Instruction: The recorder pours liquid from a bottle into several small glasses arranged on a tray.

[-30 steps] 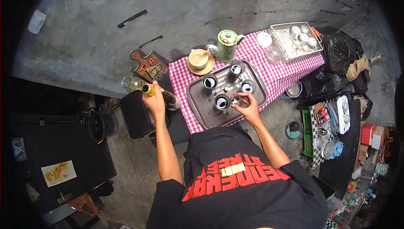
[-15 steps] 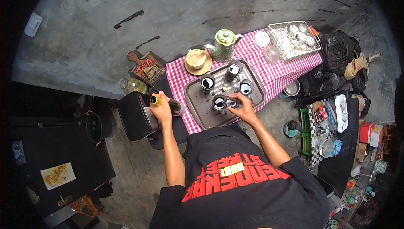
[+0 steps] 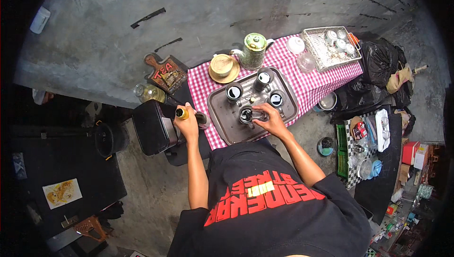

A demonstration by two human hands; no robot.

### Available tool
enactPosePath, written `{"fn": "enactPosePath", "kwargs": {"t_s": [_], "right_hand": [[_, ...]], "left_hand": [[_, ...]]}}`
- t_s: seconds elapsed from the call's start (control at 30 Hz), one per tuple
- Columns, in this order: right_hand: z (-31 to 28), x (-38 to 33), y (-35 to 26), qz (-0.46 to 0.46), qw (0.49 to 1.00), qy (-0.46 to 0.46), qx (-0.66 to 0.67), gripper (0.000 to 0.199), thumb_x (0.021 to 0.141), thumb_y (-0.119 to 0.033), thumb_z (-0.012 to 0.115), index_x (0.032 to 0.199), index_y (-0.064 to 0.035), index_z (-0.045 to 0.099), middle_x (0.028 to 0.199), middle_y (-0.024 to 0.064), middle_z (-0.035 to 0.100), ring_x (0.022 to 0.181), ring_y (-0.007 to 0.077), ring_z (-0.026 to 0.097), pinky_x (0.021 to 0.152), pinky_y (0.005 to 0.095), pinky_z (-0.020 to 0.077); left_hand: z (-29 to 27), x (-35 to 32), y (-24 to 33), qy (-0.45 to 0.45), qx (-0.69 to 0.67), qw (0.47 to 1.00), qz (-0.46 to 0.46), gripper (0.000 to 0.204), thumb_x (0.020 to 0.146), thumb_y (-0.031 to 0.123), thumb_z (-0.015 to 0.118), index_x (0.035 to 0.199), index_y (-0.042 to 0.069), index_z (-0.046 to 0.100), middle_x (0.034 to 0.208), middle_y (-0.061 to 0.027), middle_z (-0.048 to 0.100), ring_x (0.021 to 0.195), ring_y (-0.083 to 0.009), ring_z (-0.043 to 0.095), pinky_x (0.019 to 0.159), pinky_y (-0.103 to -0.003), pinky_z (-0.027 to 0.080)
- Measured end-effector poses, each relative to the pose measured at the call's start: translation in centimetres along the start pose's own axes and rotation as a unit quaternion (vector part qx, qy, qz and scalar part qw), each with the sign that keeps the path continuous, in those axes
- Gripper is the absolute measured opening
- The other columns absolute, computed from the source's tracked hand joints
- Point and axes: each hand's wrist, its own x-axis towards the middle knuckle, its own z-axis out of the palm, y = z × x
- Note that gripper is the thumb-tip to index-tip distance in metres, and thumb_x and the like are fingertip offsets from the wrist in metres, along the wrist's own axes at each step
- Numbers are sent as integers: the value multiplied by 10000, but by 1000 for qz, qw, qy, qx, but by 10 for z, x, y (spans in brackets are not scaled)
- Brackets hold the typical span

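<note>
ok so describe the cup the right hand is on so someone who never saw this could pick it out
Find the red-and-white checked cloth and the grey metal tray lying on it. Four dark cups stand on that tray, and the one meant is the cup at the tray's near edge, closest to the person. Unlike the other three, it has the right hand resting right against it.

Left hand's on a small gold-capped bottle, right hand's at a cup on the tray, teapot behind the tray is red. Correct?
Not quite: the teapot behind the tray is green, as the head view shows. The left hand holds the gold-capped bottle; the right hand is at a cup on the tray.
</note>
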Motion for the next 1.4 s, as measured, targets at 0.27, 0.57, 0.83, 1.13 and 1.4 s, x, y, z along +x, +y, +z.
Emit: {"fn": "enactPosePath", "kwargs": {"t_s": [0.27, 0.57, 0.83, 1.13, 1.4], "right_hand": [[4, -2, -2, 22, 999, -4, -23, 481, 745, -103, 792, 1202, -46, 652, 1080, 157, 636, 1026, 329, 625, 902, 393, 492], [17, -11, -2, 69, 994, 81, -18, 466, 730, -187, 817, 1149, -40, 673, 1061, 181, 662, 1008, 341, 642, 908, 409, 497], [18, -19, -13, 120, 967, 146, 168, 518, 731, -161, 830, 1169, -10, 599, 1118, 116, 655, 1039, 233, 647, 936, 362, 504], [-1, -44, -36, 139, 950, 195, 198, 571, 762, -146, 820, 1267, -54, 570, 1194, 106, 625, 1106, 208, 615, 988, 374, 491], [6, -53, -34, 139, 945, 223, 195, 616, 781, -159, 808, 1337, -79, 554, 1201, 87, 638, 1110, 189, 612, 966, 344, 478]], "left_hand": [[6, -8, -2, -16, 6, 1000, 14, 297, 966, 78, 598, 700, 12, 485, 609, -42, 577, 561, -103, 544, 556, -290, 453], [11, -14, -7, -41, -14, 999, 8, 251, 953, 59, 603, 721, 30, 510, 657, -19, 567, 609, -94, 529, 600, -272, 443], [-1, -11, -21, -70, -46, 996, 15, 211, 943, -2, 532, 749, 21, 452, 665, -57, 539, 635, -146, 548, 645, -300, 464], [5, -14, -7, -118, -58, 991, 2, 223, 934, -19, 529, 766, 53, 400, 679, -62, 505, 627, -146, 515, 653, -299, 471], [2, -11, -11, -140, -90, 986, 0, 214, 943, -29, 527, 796, 59, 399, 698, -57, 497, 640, -140, 511, 658, -295, 480]]}}
